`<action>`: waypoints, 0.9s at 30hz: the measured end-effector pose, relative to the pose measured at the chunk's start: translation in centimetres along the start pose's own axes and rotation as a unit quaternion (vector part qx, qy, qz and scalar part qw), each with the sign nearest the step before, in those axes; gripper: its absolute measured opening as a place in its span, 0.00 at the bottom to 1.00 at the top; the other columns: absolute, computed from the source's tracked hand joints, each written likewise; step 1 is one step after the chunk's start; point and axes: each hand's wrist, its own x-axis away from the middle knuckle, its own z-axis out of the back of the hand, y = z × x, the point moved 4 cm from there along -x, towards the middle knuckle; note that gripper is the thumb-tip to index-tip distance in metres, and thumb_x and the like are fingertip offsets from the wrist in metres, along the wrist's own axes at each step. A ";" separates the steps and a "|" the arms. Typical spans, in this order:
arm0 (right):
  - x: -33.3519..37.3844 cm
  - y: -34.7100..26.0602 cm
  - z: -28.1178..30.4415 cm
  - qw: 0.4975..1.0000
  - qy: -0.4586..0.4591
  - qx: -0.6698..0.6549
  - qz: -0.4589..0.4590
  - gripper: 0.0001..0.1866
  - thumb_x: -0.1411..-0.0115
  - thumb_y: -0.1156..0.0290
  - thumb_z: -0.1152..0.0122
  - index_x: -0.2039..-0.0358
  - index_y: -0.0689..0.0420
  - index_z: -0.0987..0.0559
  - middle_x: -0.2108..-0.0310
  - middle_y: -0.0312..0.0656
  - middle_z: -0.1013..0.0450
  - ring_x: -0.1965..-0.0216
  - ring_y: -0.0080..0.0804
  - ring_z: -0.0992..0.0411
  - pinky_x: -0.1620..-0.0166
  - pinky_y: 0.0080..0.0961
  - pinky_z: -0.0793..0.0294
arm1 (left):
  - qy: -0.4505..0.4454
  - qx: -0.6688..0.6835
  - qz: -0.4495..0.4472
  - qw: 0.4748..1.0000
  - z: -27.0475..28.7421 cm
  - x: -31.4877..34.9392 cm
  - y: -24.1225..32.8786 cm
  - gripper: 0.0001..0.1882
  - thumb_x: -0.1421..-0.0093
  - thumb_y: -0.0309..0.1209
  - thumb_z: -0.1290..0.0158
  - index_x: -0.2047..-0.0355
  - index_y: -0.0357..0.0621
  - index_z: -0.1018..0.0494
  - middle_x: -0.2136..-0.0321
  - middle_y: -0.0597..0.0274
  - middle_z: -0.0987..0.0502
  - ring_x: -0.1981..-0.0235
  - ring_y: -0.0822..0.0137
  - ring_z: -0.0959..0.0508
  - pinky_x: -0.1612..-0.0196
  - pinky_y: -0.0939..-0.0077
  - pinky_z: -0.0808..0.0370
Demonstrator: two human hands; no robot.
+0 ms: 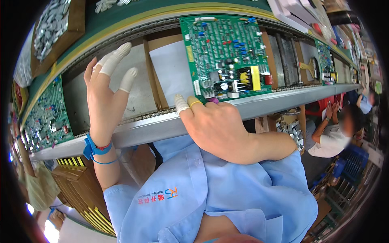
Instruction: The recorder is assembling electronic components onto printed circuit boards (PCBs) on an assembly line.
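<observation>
Two hands, head view: left hand (104, 89) raised over the track (135, 91); right hand (216, 127) lower, at the metal front rail (142, 130).
Left state: fingers spread wide, pale fingertip covers (116, 58) on, holding nothing.
Right state: fingers bent, fairly narrow, by near edge of green circuit board (221, 48); pinching or merely resting, cannot tell.
Board bearing: across the track, 12 o'clock from right hand, between 2 and 3 from left.
Nearer: right hand, clearly; left well apart, white sheet (168, 67) between.
Board axis: looks about square, long axis unclear; sides slant from 11 to 5 o'clock, steeply.
Yellow-and-black block (255, 78): on board, toward 4 o'clock.
Second board (46, 117): 8 o'clock of left hand.
</observation>
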 end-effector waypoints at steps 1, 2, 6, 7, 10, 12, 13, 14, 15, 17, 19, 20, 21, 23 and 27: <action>0.2 0.3 0.0 1.000 -0.005 -0.010 0.006 0.19 0.49 0.72 0.45 0.56 0.63 0.24 0.74 0.37 0.28 0.84 0.22 0.31 0.84 0.21 0.36 | 0.001 0.000 0.003 1.000 0.0 0.0 0.0 0.21 0.44 0.28 0.42 0.49 0.49 0.27 0.53 0.63 0.22 0.50 0.63 0.26 0.37 0.59 0.44; 0.6 0.5 0.0 1.000 0.002 -0.007 -0.003 0.19 0.49 0.72 0.45 0.56 0.63 0.24 0.74 0.37 0.28 0.84 0.22 0.31 0.84 0.21 0.36 | 0.002 0.001 -0.009 1.000 0.0 0.0 0.1 0.21 0.44 0.28 0.42 0.49 0.49 0.27 0.53 0.63 0.22 0.50 0.63 0.26 0.37 0.59 0.44; 2.1 2.1 0.1 0.999 0.024 -0.029 -0.037 0.18 0.48 0.72 0.46 0.56 0.64 0.25 0.72 0.38 0.27 0.83 0.24 0.29 0.83 0.22 0.34 | -0.015 0.002 0.025 1.000 -0.6 -0.2 -0.2 0.21 0.44 0.28 0.42 0.48 0.50 0.27 0.52 0.62 0.22 0.49 0.62 0.26 0.36 0.59 0.45; 2.5 2.5 0.2 0.998 0.016 -0.039 -0.047 0.18 0.48 0.72 0.46 0.55 0.64 0.25 0.71 0.39 0.27 0.81 0.26 0.27 0.82 0.23 0.32 | -0.024 0.004 0.034 0.999 -0.6 -0.1 -0.3 0.21 0.43 0.28 0.43 0.48 0.50 0.27 0.52 0.62 0.23 0.49 0.62 0.27 0.36 0.59 0.45; 4.0 4.0 0.3 0.995 0.018 -0.047 -0.091 0.19 0.47 0.73 0.47 0.53 0.63 0.27 0.67 0.40 0.25 0.78 0.28 0.25 0.79 0.24 0.29 | -0.037 0.018 0.038 0.998 -0.5 0.1 -0.5 0.20 0.43 0.29 0.43 0.48 0.49 0.27 0.52 0.62 0.23 0.48 0.62 0.27 0.35 0.60 0.46; 5.0 5.2 0.4 0.992 0.010 -0.038 -0.120 0.19 0.46 0.73 0.48 0.52 0.62 0.27 0.65 0.40 0.25 0.77 0.29 0.24 0.78 0.25 0.28 | -0.046 0.019 0.051 0.997 -0.6 0.3 -1.0 0.20 0.42 0.29 0.43 0.48 0.49 0.28 0.51 0.62 0.23 0.47 0.62 0.28 0.35 0.60 0.46; 5.6 6.0 0.5 0.989 -0.002 -0.033 -0.146 0.19 0.46 0.74 0.48 0.51 0.61 0.27 0.63 0.40 0.24 0.75 0.30 0.24 0.77 0.26 0.28 | -0.051 0.025 0.051 0.997 -0.6 0.4 -1.1 0.20 0.42 0.28 0.44 0.48 0.48 0.28 0.51 0.62 0.23 0.46 0.60 0.29 0.35 0.60 0.45; 6.2 6.8 0.5 0.987 0.003 -0.026 -0.156 0.19 0.46 0.74 0.48 0.51 0.61 0.27 0.63 0.40 0.24 0.75 0.30 0.24 0.77 0.26 0.28 | -0.049 0.031 0.040 0.998 -0.8 0.4 -1.1 0.20 0.42 0.28 0.44 0.48 0.48 0.28 0.51 0.62 0.23 0.46 0.60 0.29 0.35 0.60 0.45; 6.9 7.7 0.5 0.983 0.003 -0.017 -0.182 0.19 0.46 0.74 0.49 0.52 0.60 0.27 0.64 0.39 0.25 0.75 0.31 0.24 0.76 0.27 0.27 | -0.056 0.028 0.050 0.997 -1.0 0.4 -1.2 0.20 0.42 0.28 0.44 0.48 0.48 0.28 0.51 0.62 0.23 0.46 0.59 0.29 0.35 0.60 0.45; 8.0 9.6 0.6 0.973 0.010 0.002 -0.229 0.19 0.45 0.74 0.49 0.52 0.59 0.27 0.65 0.39 0.25 0.74 0.32 0.24 0.76 0.28 0.27 | -0.065 0.033 0.052 0.996 -1.8 -0.1 -1.0 0.20 0.42 0.28 0.44 0.48 0.48 0.28 0.50 0.62 0.24 0.46 0.56 0.30 0.36 0.60 0.44; 9.2 11.7 0.6 0.959 -0.037 0.006 -0.281 0.19 0.46 0.75 0.48 0.51 0.59 0.27 0.67 0.39 0.25 0.73 0.35 0.23 0.75 0.31 0.27 | -0.082 0.051 0.052 0.994 -2.0 -0.1 -1.2 0.20 0.43 0.27 0.44 0.49 0.46 0.27 0.50 0.60 0.24 0.45 0.55 0.31 0.37 0.61 0.43; 9.7 12.8 0.6 0.953 -0.007 -0.009 -0.302 0.17 0.46 0.75 0.48 0.54 0.58 0.26 0.70 0.40 0.26 0.72 0.38 0.23 0.75 0.34 0.27 | -0.095 0.055 0.052 0.993 -2.3 -0.2 -1.2 0.20 0.43 0.27 0.44 0.49 0.45 0.27 0.50 0.58 0.25 0.45 0.55 0.31 0.37 0.61 0.42; 9.8 13.8 0.7 0.951 0.004 -0.017 -0.308 0.15 0.46 0.75 0.48 0.56 0.58 0.26 0.70 0.41 0.26 0.72 0.39 0.23 0.75 0.35 0.26 | -0.103 0.058 0.065 0.991 -2.3 -0.1 -1.2 0.20 0.42 0.27 0.45 0.48 0.44 0.27 0.49 0.57 0.25 0.46 0.54 0.31 0.38 0.62 0.42; 10.2 15.2 1.2 0.944 0.015 -0.025 -0.328 0.13 0.45 0.75 0.49 0.59 0.58 0.26 0.71 0.41 0.26 0.72 0.41 0.23 0.75 0.36 0.26 | -0.112 0.054 0.084 0.989 -0.9 0.5 -1.1 0.19 0.42 0.26 0.46 0.48 0.42 0.28 0.49 0.55 0.25 0.46 0.54 0.31 0.39 0.63 0.41; 12.3 18.6 1.4 0.928 0.054 -0.013 -0.368 0.07 0.44 0.74 0.51 0.65 0.57 0.27 0.72 0.42 0.25 0.72 0.42 0.23 0.74 0.38 0.25 | -0.138 0.075 0.093 0.983 -1.9 -0.8 -0.1 0.20 0.41 0.26 0.47 0.47 0.40 0.28 0.50 0.55 0.25 0.46 0.55 0.31 0.39 0.62 0.40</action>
